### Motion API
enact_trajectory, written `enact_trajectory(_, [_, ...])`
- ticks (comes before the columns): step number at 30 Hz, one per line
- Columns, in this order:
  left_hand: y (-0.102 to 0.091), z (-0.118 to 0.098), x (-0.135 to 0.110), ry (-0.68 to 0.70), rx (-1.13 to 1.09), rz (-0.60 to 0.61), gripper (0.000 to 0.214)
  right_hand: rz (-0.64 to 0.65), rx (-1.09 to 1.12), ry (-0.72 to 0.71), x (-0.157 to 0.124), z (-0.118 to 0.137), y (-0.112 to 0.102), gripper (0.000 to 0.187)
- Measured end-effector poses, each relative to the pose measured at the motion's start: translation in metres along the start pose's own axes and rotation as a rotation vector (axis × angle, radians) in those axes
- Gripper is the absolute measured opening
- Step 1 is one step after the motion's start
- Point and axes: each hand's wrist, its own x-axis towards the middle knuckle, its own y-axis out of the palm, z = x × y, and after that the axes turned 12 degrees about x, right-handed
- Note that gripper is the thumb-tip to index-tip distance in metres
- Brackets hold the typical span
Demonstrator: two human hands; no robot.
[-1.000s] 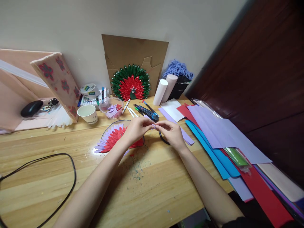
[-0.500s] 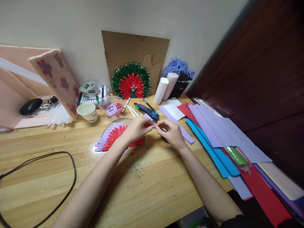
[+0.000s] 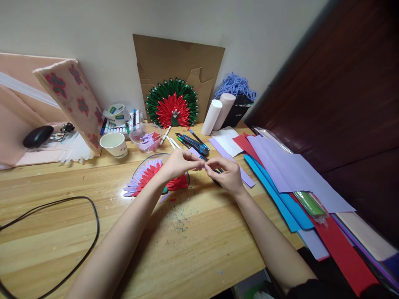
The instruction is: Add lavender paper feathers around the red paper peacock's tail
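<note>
My left hand (image 3: 183,166) and my right hand (image 3: 227,173) meet fingertip to fingertip above the table. Both pinch a small piece of purple paper (image 3: 204,165), mostly covered by the fingers. Beneath my left forearm lies a fan-shaped paper craft (image 3: 146,178) with layered purple and red petals, partly hidden by that arm. A purple paper strip (image 3: 247,179) lies just beyond my right hand. Past the hands are a utility knife (image 3: 199,146) and pens. Small paper scraps (image 3: 181,222) are scattered between my forearms.
A finished-looking green and red peacock (image 3: 174,104) leans on cardboard (image 3: 177,54). Left of it stand a clear bowl (image 3: 133,143) of paper bits and a paper cup (image 3: 116,150). Coloured paper sheets (image 3: 280,166) pile up at right. A black cable (image 3: 96,216) loops at left.
My left hand has shifted slightly and its fingers have straightened a little, uncovering more of the paper fan. Both hands keep pinching the small paper piece. The view has moved slightly.
</note>
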Motion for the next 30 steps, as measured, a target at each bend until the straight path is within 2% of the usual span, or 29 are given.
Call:
enact_trajectory(3, [-0.001, 0.000, 0.000, -0.034, -0.023, -0.026, 0.017, -0.012, 0.046, 0.032, 0.000, -0.002, 0.002, 0.007])
enact_trajectory(9, [0.001, -0.001, 0.001, -0.031, 0.007, -0.076, 0.016, -0.025, 0.243, 0.235, 0.000, -0.011, 0.008, 0.019])
enact_trajectory(15, [0.007, 0.003, 0.002, 0.104, 0.153, -0.136, 0.014, -0.060, 0.282, 0.335, 0.001, -0.016, 0.007, 0.023])
enact_trajectory(25, [0.004, 0.001, 0.000, 0.117, 0.249, -0.145, 0.022, -0.137, 0.376, 0.382, 0.007, -0.015, 0.005, 0.026])
enact_trajectory(30, [0.004, 0.000, -0.001, 0.140, 0.231, -0.136, 0.021, -0.119, 0.377, 0.353, 0.008, -0.014, 0.002, 0.022])
